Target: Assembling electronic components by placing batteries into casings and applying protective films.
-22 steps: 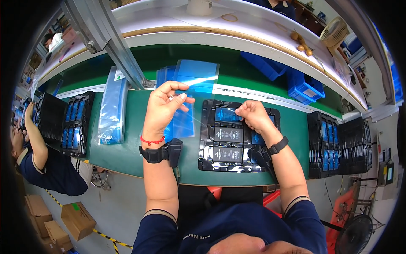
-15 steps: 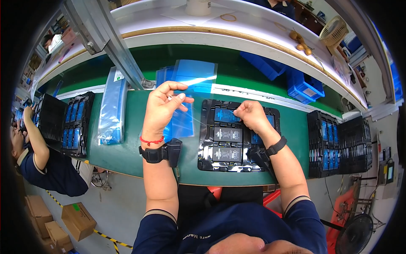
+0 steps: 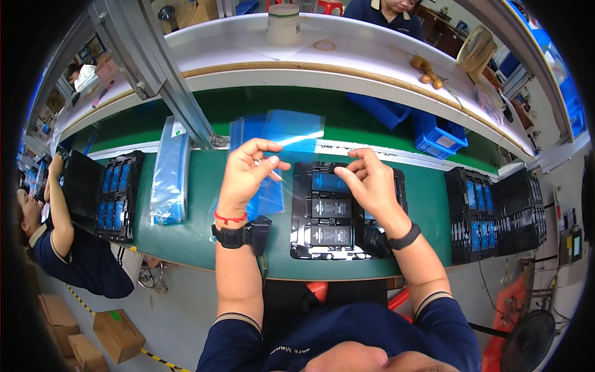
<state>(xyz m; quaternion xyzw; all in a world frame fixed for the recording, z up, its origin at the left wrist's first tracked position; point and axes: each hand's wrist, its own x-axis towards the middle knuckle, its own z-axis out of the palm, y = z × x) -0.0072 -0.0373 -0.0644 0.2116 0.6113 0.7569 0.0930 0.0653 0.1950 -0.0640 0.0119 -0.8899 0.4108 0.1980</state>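
A black plastic tray (image 3: 299, 251) sits on the green bench in front of me, holding several flat dark battery packs. The uppermost left battery (image 3: 328, 182) looks blue, while the middle one (image 3: 331, 208) below it is black with pale print. My right hand (image 3: 374, 189) hovers over the tray's upper part, thumb and fingers apart, with nothing visible between them. Left of the tray, my left hand (image 3: 248, 177) is raised with its fingers curled in toward the thumb. A faint whitish, see-through bit shows at those fingers, too unclear to name. Blue film sheets (image 3: 291, 127) lie beyond and under the left hand.
A clear-wrapped pack of blue sheets (image 3: 170, 180) lies at left. Stacked black trays stand at left (image 3: 118, 195) and right (image 3: 480, 211). Beyond are blue bins (image 3: 438, 136) beneath a white shelf (image 3: 365, 54). One person works at left; another sits beyond the shelf.
My right thumb and fingers have come off the upper battery and spread apart. The left hand stays raised and curled beside the tray. The whole view has tilted up slightly.
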